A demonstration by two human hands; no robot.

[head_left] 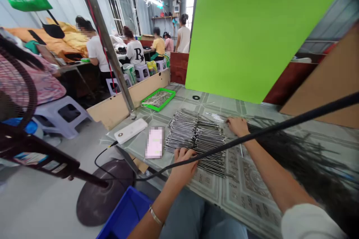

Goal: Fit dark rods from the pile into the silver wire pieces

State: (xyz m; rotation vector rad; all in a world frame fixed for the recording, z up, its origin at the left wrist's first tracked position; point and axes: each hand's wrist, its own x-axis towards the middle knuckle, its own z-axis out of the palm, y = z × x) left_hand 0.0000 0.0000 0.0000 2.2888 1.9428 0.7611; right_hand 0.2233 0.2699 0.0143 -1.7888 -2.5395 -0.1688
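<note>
Resting well apart, the left hand (183,165) and right hand (238,126) touch opposite edges of a pile of thin metal rods (196,138), at twelve o'clock on the patterned table cover (246,198); any grip is unclear. The rods look stiff, slick and light, best gathered in bunches at mid-length.

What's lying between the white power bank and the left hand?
Just a phone lies between the power bank and left hand, in the head view.
</note>
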